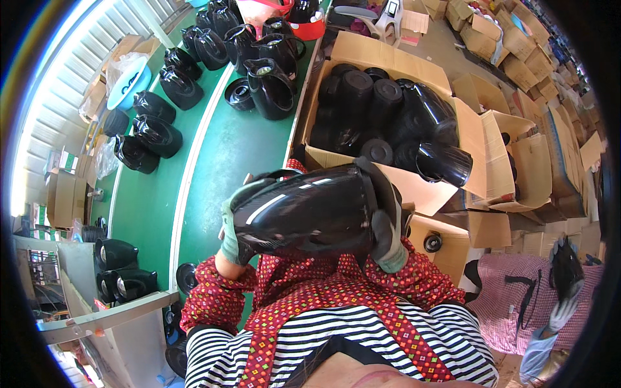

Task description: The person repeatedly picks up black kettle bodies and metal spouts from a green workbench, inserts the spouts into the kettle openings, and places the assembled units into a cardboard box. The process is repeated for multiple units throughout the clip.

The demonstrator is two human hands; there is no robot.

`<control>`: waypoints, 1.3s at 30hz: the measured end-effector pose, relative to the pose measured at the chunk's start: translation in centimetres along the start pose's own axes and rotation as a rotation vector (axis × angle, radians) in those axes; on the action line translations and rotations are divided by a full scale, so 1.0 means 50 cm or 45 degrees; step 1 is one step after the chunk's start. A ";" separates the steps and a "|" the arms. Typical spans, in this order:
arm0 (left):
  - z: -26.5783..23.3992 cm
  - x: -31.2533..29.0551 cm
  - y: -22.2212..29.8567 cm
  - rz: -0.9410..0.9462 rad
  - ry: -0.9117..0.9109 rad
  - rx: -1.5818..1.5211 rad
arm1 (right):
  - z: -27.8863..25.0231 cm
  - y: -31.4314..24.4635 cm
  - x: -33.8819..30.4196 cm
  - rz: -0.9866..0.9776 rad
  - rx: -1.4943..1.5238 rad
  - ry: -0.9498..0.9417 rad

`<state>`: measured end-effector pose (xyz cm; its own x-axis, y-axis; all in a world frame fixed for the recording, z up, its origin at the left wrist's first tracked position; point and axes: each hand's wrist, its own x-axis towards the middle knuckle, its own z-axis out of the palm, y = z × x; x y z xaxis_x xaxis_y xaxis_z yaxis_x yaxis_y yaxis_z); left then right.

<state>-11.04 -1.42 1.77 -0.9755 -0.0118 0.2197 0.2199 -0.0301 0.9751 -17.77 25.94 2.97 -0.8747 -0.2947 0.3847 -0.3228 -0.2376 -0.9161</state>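
Observation:
A glossy black jug body [304, 210] lies sideways across the front of me, close to my chest. My left hand [234, 226], in a grey-green glove, grips its left end; most of those fingers are hidden behind the jug. At the wider right end, my right hand [387, 229], gloved in grey and black, is closed around the rim. Just beyond stands an open cardboard box [446, 197] packed with black jug bodies [386, 97]. To the left, a finished-looking black jug [268, 87] with a handle stands on the green bench [220, 161], beside a round black part [239, 94].
Several more black jugs [180, 87] stand along the bench. A light blue basin [129, 84] sits at its far left, a red basket [307, 30] at its far end. More open cartons [517, 161] are on the right. Lower right, another person's gloved hand [563, 315] holds something black.

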 end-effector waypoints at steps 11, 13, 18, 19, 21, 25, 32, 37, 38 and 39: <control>0.037 0.018 0.136 -0.015 0.009 0.491 | -0.070 0.209 -0.053 0.654 1.037 -0.133; 0.048 -0.006 0.208 -0.164 0.080 0.664 | -0.057 0.169 -0.031 0.756 1.528 -0.222; 0.075 -0.023 0.193 0.483 0.041 0.982 | 0.005 0.081 -0.007 0.619 1.227 -0.392; 0.085 -0.023 0.192 0.478 0.002 0.995 | 0.007 0.075 -0.008 0.617 1.077 -0.407; 0.107 -0.014 0.191 0.499 -0.052 1.070 | 0.000 0.068 -0.008 0.605 0.798 -0.468; 0.119 -0.011 0.159 0.513 -0.027 1.022 | -0.006 0.093 -0.013 0.557 0.592 -0.530; 0.106 -0.052 0.104 0.422 0.180 0.922 | -0.061 0.107 -0.014 0.777 0.988 -0.110; 0.105 -0.136 0.038 0.087 0.039 0.582 | -0.136 0.044 0.052 0.819 0.286 0.055; 0.094 -0.152 0.020 0.074 -0.134 0.494 | -0.210 0.080 0.074 0.677 0.045 -0.152; 0.079 -0.168 -0.004 0.067 -0.311 0.395 | -0.259 0.111 0.091 0.523 -0.201 -0.348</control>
<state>-2.89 2.64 -0.13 -0.9436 0.2338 0.2343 0.2942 0.2681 0.9173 -28.23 35.26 -1.84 -0.8211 -0.5706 -0.0142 -0.0416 0.0847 -0.9955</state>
